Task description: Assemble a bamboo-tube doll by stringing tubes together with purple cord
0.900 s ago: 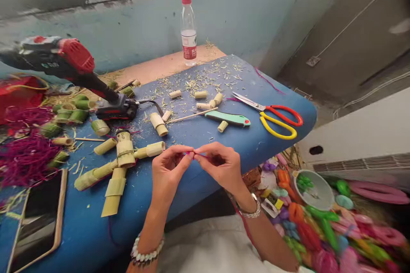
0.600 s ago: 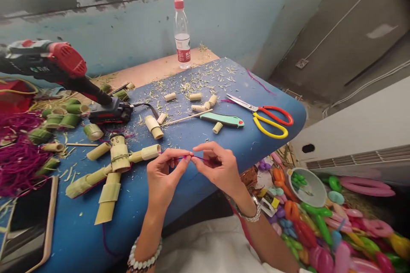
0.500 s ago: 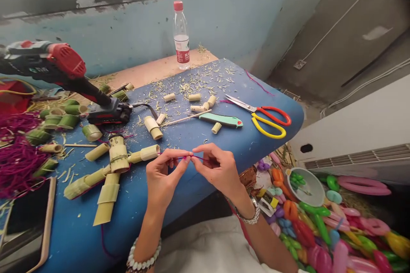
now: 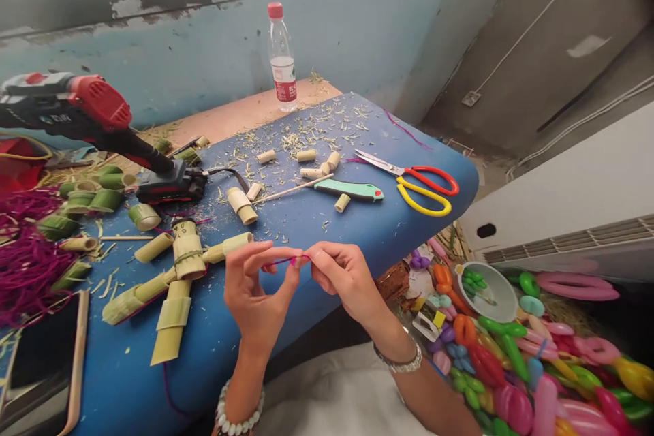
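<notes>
Purple thread [image 4: 281, 261] running left to right; your left hand [image 4: 259, 312] and right hand [image 4: 348, 279] both pinching it, close together.

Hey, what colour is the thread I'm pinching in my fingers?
The thread is purple-magenta, as the head view, the only one, shows.

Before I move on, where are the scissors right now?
In the head view, the scissors lie on the right side of the blue table, just right of the green-handled tool and beyond the right hand.
</notes>
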Demonstrator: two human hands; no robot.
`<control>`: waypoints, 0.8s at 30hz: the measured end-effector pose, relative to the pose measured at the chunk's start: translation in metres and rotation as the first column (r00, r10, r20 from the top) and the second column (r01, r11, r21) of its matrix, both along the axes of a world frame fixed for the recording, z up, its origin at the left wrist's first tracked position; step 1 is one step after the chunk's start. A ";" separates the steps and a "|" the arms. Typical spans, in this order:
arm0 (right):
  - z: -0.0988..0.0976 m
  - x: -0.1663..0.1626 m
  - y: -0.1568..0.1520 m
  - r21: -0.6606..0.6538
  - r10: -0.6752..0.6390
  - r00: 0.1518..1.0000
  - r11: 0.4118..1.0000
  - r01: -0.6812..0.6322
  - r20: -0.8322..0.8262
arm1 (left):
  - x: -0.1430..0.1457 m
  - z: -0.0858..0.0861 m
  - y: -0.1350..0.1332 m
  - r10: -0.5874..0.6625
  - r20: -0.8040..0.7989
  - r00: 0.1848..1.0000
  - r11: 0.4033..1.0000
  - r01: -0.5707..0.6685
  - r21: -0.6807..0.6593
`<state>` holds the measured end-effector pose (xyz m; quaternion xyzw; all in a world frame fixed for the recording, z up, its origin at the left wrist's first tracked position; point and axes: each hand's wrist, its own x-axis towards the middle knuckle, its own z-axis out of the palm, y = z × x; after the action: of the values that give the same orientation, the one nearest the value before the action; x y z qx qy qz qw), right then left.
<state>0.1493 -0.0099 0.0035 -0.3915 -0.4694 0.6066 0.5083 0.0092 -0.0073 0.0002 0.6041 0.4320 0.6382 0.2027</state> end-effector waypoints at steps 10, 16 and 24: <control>0.002 -0.015 -0.002 -0.255 -0.142 0.942 0.965 0.063 -0.306 | 0.003 -0.007 -0.008 0.204 -0.111 0.973 0.978 -0.198 0.061; 0.003 -0.019 0.001 -0.266 -0.064 0.928 0.963 -0.039 -0.367 | 0.001 -0.005 -0.008 0.218 -0.073 0.973 0.975 -0.221 -0.035; -0.011 -0.015 0.001 -0.129 -0.068 0.950 0.991 0.030 -0.304 | -0.002 -0.003 -0.006 0.037 -0.010 0.999 0.995 -0.038 -0.092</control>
<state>0.1347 -0.0092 -0.0076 -0.3344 -0.3364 0.6751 0.5650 0.0076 -0.0132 -0.0028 0.5886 0.4733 0.6187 0.2163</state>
